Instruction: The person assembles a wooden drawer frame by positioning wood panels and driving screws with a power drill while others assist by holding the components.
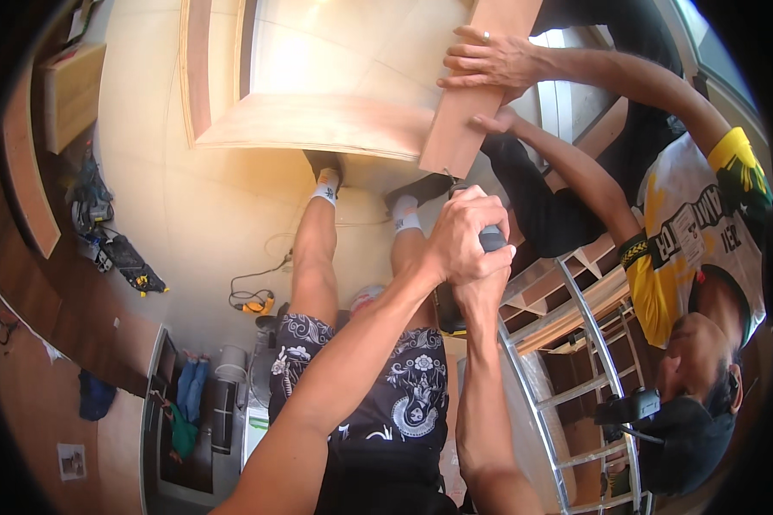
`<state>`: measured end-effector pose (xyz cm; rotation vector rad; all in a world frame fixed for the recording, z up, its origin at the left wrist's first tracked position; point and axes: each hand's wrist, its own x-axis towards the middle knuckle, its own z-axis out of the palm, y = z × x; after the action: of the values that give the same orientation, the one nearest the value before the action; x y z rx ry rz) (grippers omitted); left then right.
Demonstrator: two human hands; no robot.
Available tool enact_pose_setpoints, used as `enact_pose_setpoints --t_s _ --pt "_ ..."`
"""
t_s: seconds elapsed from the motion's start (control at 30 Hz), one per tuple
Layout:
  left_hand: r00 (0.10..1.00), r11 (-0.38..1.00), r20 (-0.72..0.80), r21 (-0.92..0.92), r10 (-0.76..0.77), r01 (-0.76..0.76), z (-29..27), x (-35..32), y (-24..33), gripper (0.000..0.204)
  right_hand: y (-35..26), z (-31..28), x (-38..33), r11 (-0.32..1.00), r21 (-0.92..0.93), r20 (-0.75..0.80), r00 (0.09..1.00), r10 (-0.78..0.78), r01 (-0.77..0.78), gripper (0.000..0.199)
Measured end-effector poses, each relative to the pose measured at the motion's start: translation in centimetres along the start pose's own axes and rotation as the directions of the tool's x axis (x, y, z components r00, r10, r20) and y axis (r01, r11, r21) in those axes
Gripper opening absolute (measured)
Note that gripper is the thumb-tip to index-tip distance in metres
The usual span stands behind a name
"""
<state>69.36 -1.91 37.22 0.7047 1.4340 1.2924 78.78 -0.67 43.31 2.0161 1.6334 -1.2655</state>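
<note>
Both my hands are closed around a dark power drill (pixel 492 239), my left hand (pixel 465 225) over its upper body and my right hand (pixel 479 290) just below. A thin bit points away from me at the near end of a wooden board (pixel 455 137); whether it touches the wood I cannot tell. A co-worker at the right steadies that board, one hand (pixel 494 62) flat on its face and the other (pixel 498 122) at its edge. The board meets a wooden frame panel (pixel 318 122) at its right end.
An aluminium ladder (pixel 588 318) and wooden shelving stand at the right. On the floor lie a yellow-ended power cord (pixel 256 302) and, farther left, a dark tool (pixel 129 260). Another person in green (pixel 183 429) is at the lower left.
</note>
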Motion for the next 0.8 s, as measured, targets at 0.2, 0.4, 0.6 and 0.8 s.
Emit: enact_pose_setpoints --t_s 0.2,0.4,0.6,0.8 --pt "0.999 1.000 -0.039 -0.023 -0.016 0.016 -0.2 -0.2 -0.5 0.021 0.0 0.3 0.5 1.000 0.012 -0.024 1.000 -0.001 0.001 0.043" --pt "0.998 0.999 -0.059 -0.051 -0.018 0.015 -0.4 -0.1 -1.1 0.022 -0.7 0.3 0.9 0.999 -0.027 -0.029 0.999 0.022 -0.023 0.040" --pt "0.998 0.998 -0.050 -0.055 -0.023 0.020 -0.1 0.3 -1.4 0.025 0.7 0.3 1.6 0.999 0.008 0.068 0.997 0.045 -0.045 0.035" --pt "0.998 0.996 -0.035 -0.074 -0.047 0.044 -0.2 0.2 -2.5 0.026 1.5 1.2 2.0 1.000 0.021 0.065 0.998 0.006 -0.007 0.033"
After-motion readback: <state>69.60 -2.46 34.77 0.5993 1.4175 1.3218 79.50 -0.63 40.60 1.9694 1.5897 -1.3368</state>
